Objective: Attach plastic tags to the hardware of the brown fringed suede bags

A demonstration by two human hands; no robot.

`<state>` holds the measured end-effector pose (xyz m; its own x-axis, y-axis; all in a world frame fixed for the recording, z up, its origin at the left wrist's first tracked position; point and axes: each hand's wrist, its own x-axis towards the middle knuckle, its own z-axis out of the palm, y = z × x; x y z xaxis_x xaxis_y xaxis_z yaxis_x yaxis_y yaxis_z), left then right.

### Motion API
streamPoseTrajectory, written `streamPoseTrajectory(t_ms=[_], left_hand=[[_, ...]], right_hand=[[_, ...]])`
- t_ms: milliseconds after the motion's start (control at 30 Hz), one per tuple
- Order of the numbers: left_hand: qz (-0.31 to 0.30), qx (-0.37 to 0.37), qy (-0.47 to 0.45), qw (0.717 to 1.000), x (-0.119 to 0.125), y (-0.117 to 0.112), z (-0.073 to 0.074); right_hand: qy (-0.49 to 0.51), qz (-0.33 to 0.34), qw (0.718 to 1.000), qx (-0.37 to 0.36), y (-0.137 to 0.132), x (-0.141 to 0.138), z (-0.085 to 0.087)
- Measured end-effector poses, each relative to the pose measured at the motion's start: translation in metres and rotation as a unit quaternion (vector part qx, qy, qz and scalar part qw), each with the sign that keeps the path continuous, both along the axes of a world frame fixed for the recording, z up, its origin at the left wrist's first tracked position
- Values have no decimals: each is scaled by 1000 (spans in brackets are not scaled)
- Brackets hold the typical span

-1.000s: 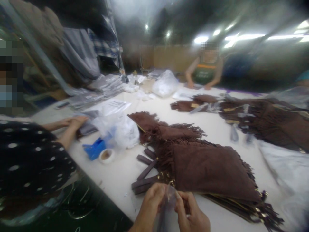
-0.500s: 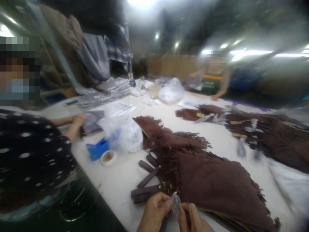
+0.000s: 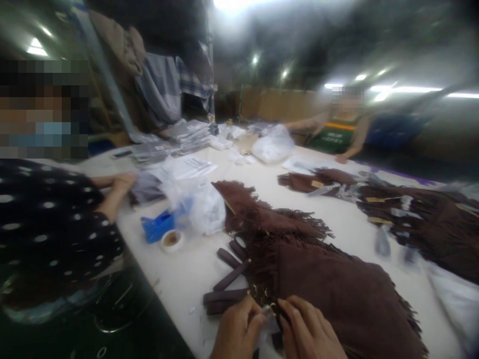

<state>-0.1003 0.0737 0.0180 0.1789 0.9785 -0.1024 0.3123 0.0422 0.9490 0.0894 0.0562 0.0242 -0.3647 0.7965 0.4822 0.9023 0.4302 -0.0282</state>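
Note:
At the front edge of the table, my left hand (image 3: 239, 326) is closed, pinching a small clear plastic wrap (image 3: 268, 321) between thumb and fingers. Just right of it, my right hand (image 3: 309, 326) is closed beside a gold-coloured clasp; what its fingers hold is hidden. Both hands lie against the near corner of a dark brown fringed bag (image 3: 333, 274), which rests flat on a stack. Folded brown straps (image 3: 226, 298) with metal hooks fan out left of the bag. Another brown fringed bag (image 3: 277, 214) lies behind it.
A white table (image 3: 175, 284) bears a tape roll (image 3: 172, 241), a blue plastic piece (image 3: 159, 227) and a white plastic bag (image 3: 205, 207). More fringed brown bags (image 3: 430, 214) lie at right. A co-worker in a dotted sleeve (image 3: 48, 214) stands left; another person (image 3: 333, 134) is across the table.
My right hand has shifted from the plastic wrap up to the clasp by the bag's corner. My left hand keeps the wrap, now lower and flatter. The view has turned slightly left.

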Motion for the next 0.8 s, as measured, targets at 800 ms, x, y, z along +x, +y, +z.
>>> streamPoseTrajectory(t_ms=[800], left_hand=[[16,-9,12,1000,20,7,2]], right_hand=[[105,-12,984,-146,12,-7,6]])
